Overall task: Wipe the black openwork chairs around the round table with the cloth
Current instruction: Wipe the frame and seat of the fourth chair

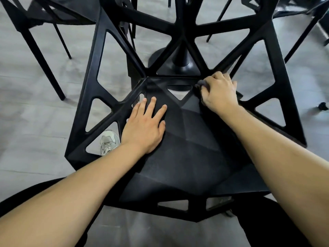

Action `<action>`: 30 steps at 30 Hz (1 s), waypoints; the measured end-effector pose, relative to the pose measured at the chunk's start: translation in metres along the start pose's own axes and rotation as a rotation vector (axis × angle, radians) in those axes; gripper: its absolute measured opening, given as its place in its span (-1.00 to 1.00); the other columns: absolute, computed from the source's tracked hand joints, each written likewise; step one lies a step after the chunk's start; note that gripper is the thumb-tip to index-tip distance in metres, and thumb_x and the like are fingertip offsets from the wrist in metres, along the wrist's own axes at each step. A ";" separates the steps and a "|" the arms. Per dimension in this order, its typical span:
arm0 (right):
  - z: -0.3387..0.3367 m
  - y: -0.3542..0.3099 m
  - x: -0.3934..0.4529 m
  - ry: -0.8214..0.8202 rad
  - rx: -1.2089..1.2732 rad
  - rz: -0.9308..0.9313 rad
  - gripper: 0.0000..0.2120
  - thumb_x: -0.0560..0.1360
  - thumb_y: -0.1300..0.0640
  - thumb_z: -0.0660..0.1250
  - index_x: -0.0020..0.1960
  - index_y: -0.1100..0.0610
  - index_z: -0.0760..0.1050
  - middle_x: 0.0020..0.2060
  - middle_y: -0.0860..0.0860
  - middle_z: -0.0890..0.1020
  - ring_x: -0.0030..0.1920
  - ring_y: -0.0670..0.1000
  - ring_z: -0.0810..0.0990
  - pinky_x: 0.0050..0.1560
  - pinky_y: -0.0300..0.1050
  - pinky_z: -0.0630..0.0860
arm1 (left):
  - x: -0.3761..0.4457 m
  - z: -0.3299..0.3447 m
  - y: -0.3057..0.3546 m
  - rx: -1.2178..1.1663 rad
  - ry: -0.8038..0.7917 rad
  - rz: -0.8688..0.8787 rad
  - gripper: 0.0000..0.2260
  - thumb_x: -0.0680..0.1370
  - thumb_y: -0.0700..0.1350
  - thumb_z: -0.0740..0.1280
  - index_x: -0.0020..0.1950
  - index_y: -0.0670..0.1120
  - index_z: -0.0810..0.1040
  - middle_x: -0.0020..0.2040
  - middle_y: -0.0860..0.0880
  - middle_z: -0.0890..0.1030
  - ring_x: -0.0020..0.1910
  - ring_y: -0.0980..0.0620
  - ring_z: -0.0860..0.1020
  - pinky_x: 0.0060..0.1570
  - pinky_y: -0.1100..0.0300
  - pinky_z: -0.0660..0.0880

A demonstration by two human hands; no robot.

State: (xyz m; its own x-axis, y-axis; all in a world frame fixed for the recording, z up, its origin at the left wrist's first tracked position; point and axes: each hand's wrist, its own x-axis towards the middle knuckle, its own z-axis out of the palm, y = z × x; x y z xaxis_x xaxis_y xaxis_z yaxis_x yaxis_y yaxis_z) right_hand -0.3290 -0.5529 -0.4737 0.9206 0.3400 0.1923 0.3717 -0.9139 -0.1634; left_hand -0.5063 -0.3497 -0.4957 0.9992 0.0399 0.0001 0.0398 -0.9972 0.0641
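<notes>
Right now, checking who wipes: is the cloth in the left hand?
No, the left hand lies flat on the seat; the right hand grips the cloth.

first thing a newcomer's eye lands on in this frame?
The black openwork chair fills the middle of the view, its triangular cut-outs showing the grey floor. Two bare hands are on its seat: the left hand lies flat with fingers spread at the seat's left, and the right hand presses a dark cloth into the back right corner. The table's black pedestal stands behind.
</notes>
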 end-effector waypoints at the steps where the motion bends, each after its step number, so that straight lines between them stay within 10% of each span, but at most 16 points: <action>1: 0.000 -0.009 -0.012 -0.032 0.039 -0.009 -0.70 0.57 -0.02 0.21 0.17 0.07 0.60 0.12 0.11 0.54 0.19 0.26 0.44 0.10 0.17 0.40 | 0.001 0.000 0.000 0.002 -0.001 0.004 -0.50 0.68 0.10 -0.01 0.63 0.08 0.10 0.64 -0.13 0.06 0.61 -0.20 0.00 0.57 -0.04 -0.09; 16: -0.020 -0.085 -0.206 0.026 0.202 -0.083 -0.74 0.50 -0.05 0.23 0.09 0.01 0.58 0.02 -0.01 0.54 0.06 0.13 0.47 -0.06 0.04 0.41 | -0.025 -0.010 -0.003 0.075 0.093 0.063 -0.71 0.58 -0.15 0.17 0.26 -0.13 0.52 0.21 -0.16 0.56 0.16 -0.26 0.52 0.21 -0.09 0.32; 24: -0.038 -0.025 -0.238 0.255 0.208 0.302 -0.72 0.51 0.02 0.25 0.14 0.09 0.59 0.11 0.10 0.57 0.11 0.23 0.48 0.07 0.13 0.45 | -0.106 -0.016 -0.006 -0.029 0.170 0.138 -0.65 0.48 -0.32 0.34 0.25 -0.11 0.59 0.21 -0.13 0.61 0.15 -0.23 0.56 0.18 -0.07 0.37; 30: -0.022 -0.143 -0.283 0.272 0.307 0.005 -0.73 0.44 0.06 0.33 0.10 0.08 0.61 0.10 0.05 0.59 0.10 0.17 0.50 0.01 0.06 0.42 | -0.132 -0.025 -0.006 -0.179 0.121 0.085 -0.63 0.47 -0.36 0.31 0.25 -0.13 0.58 0.23 -0.15 0.60 0.20 -0.21 0.53 0.20 0.03 0.32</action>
State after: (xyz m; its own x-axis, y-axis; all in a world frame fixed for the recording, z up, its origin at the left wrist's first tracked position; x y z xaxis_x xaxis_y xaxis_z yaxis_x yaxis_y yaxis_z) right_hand -0.6451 -0.5230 -0.4833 0.8725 0.2271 0.4327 0.4237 -0.7926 -0.4385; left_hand -0.6385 -0.3478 -0.4713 0.9909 -0.0254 0.1321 -0.0561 -0.9705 0.2346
